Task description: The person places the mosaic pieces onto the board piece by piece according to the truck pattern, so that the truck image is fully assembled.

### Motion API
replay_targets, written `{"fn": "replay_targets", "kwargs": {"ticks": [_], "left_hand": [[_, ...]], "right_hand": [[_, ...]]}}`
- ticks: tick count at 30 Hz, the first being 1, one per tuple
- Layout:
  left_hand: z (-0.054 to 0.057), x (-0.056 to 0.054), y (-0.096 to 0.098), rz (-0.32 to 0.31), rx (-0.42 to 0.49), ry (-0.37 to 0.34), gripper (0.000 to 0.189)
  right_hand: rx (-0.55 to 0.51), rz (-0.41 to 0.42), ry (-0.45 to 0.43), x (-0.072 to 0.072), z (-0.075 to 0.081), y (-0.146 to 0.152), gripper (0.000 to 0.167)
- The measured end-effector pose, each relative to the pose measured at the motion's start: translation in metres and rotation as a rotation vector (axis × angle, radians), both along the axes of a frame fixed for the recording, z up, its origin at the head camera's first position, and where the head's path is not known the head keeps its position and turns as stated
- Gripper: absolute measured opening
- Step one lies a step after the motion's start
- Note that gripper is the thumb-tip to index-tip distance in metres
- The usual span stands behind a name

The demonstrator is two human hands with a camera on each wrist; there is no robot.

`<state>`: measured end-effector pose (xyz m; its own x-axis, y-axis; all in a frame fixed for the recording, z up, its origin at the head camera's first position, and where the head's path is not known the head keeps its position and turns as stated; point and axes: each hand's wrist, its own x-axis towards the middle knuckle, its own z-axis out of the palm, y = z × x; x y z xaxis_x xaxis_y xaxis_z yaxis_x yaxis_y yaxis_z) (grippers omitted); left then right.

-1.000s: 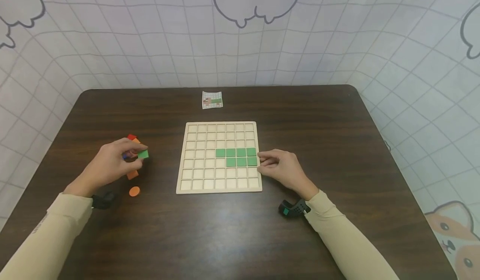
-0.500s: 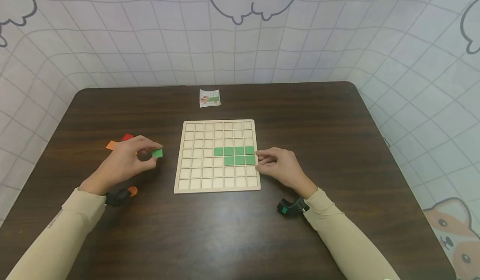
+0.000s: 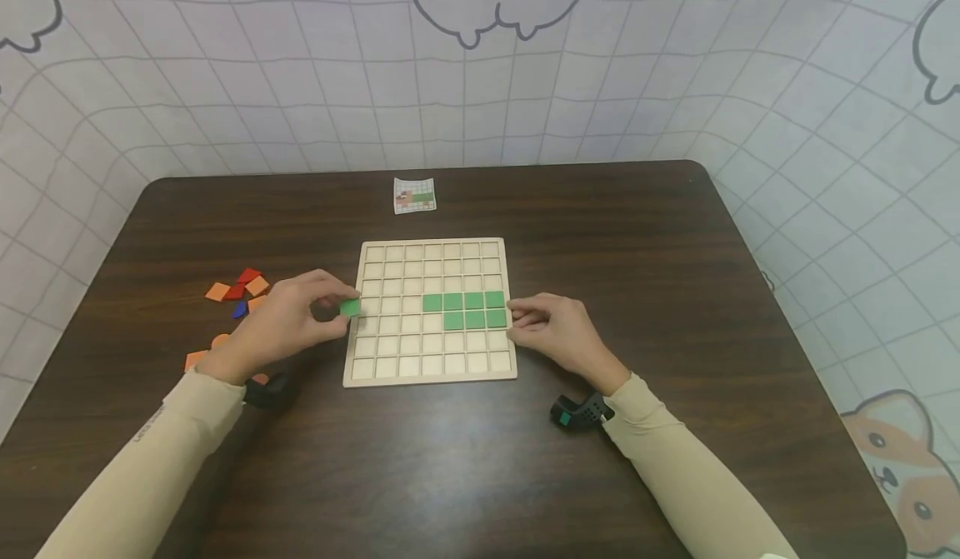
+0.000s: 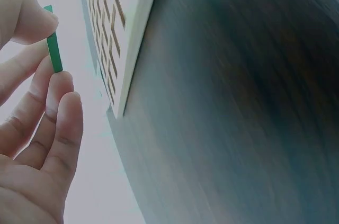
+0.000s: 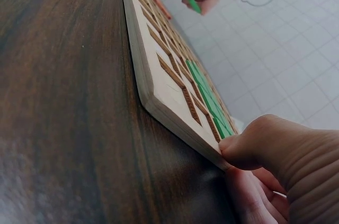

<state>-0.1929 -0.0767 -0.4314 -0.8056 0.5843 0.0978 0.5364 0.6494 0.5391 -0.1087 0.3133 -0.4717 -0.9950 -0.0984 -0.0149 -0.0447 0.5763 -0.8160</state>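
Note:
My left hand (image 3: 288, 321) pinches a green square tile (image 3: 350, 307) between thumb and fingertips, just over the left edge of the wooden grid board (image 3: 390, 344). In the left wrist view the tile (image 4: 54, 52) shows edge-on, raised above the board. My right hand (image 3: 558, 331) holds the board's right edge, its thumb (image 5: 238, 150) on the rim and the other fingers curled beside it. Green tiles (image 3: 463, 301) fill several cells in two neighbouring rows, running to the board's right side.
Loose red, orange and blue pieces (image 3: 235, 291) lie on the dark table (image 3: 450, 467) left of the board, some partly hidden by my left hand and wrist. A small printed pattern card (image 3: 415, 197) lies behind the board. A grid-patterned cloth (image 3: 480, 109) rises behind the table.
My left hand has carried the green tile rightward from the loose pieces to the board's left edge, uncovering more of those pieces. The right hand stays at the board's right edge.

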Motion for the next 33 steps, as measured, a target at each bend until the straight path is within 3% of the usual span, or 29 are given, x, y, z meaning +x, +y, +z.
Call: {"fn": "replay_targets", "kwargs": {"ticks": [5,13,22,27,33], "left_hand": [[0.003,-0.002,0.015,-0.050,-0.023,-0.002,0.030],[0.003,-0.004,0.038,-0.118,-0.039,-0.071,0.033],[0.000,-0.008,0.067,-0.235,-0.005,-0.038,0.033],[-0.005,-0.007,0.077,-0.260,-0.012,-0.056,0.031],[-0.009,-0.006,0.085,-0.307,-0.005,0.001,0.027]], "right_hand": [[-0.020,-0.002,-0.013,0.000,0.001,-0.001,0.042],[-0.023,-0.013,-0.025,0.003,0.001,-0.003,0.044],[-0.015,-0.012,-0.008,0.000,0.001,-0.001,0.043],[-0.014,-0.007,-0.009,0.000,0.001,-0.001,0.043],[-0.029,-0.017,-0.010,0.000,-0.001,-0.001,0.043]]}}
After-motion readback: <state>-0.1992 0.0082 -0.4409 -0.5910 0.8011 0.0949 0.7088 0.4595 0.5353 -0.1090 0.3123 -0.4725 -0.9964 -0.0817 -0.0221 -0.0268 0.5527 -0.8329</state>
